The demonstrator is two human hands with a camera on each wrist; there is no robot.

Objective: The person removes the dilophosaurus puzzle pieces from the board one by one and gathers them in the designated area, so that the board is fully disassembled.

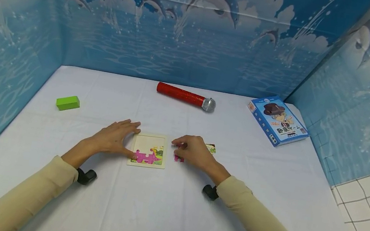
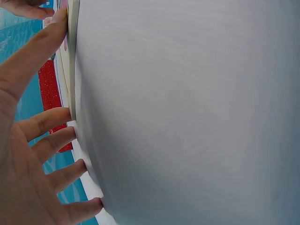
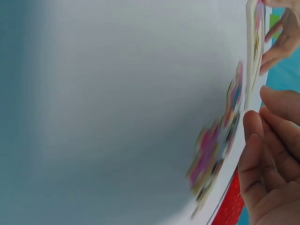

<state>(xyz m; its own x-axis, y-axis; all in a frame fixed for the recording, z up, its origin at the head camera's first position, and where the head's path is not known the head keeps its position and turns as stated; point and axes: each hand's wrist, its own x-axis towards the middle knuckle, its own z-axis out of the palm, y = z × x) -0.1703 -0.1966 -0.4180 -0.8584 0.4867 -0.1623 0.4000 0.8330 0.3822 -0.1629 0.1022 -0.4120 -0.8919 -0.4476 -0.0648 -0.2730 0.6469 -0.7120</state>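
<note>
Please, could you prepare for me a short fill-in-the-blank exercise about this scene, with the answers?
1. The left hand touches the near left part of the puzzle frame with its ____.
2. In the head view, loose puzzle pieces lie to the ____ of the puzzle frame.
3. The small block is coloured ____.

Missing words: thumb; right; green.

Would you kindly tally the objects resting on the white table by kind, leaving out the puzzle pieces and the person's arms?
Puzzle frame: 1
Green block: 1
Red microphone: 1
Blue box: 1
Total: 4
</note>
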